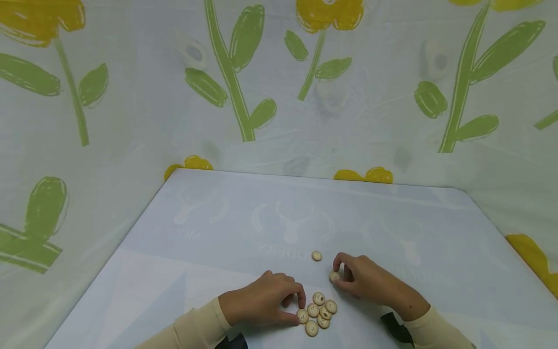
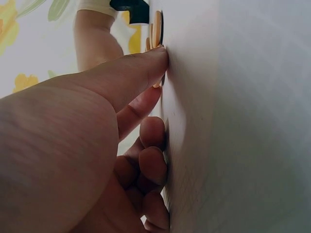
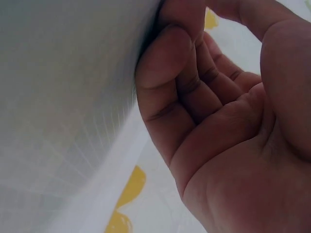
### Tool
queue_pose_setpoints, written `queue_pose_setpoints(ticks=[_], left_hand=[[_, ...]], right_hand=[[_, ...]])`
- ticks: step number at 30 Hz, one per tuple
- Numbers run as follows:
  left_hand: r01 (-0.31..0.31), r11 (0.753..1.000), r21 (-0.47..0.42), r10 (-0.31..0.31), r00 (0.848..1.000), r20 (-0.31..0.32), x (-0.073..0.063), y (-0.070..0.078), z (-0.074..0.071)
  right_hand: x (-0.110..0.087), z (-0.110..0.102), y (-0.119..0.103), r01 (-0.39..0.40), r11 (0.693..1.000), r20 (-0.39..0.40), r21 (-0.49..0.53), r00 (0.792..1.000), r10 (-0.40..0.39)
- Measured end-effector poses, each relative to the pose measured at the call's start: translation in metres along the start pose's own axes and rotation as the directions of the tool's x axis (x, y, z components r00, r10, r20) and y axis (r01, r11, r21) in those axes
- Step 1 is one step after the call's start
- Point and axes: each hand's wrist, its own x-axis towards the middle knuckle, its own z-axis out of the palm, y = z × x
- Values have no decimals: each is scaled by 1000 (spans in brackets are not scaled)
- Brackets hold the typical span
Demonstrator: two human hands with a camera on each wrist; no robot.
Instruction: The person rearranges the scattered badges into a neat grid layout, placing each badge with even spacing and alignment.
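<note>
Small round pale wooden discs with dark marks on their faces lie on the table in the head view. Several form a loose cluster (image 1: 324, 312) between the hands. My left hand (image 1: 270, 298) holds the leftmost disc (image 1: 302, 316) between thumb and index finger, beside that cluster. To the upper right, my right hand (image 1: 368, 278) pinches another disc (image 1: 334, 276) by its edge, low over the table. A single disc (image 1: 317, 256) lies farther back, left of the right hand's fingers. From the left wrist, some discs (image 2: 156, 29) show edge-on beyond the thumb; the right wrist view hides the pinched disc.
The pale table (image 1: 218, 208) has faint deer-head prints and blue triangles. Behind and around it hangs a white cloth (image 1: 144, 97) with yellow flowers and green leaves. Dark bands (image 1: 396, 328) sit at both wrists, by the cream sleeves (image 1: 440, 332).
</note>
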Motion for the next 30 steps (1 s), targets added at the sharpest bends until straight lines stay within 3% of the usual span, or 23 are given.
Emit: queue_pose_setpoints(ticks=[15, 22, 30], left_hand=[[-2, 1000, -14, 2, 1000, 11, 0, -2, 0], [1, 1000, -14, -1, 1000, 18, 2, -2, 1], [-7, 1000, -13, 7, 1000, 8, 0, -2, 0]], right_hand=[[7, -3, -10, -85, 996, 57, 36, 995, 82], [16, -7, -6, -68, 998, 51, -10, 996, 68], [27, -12, -3, -112, 993, 52, -31, 992, 114]])
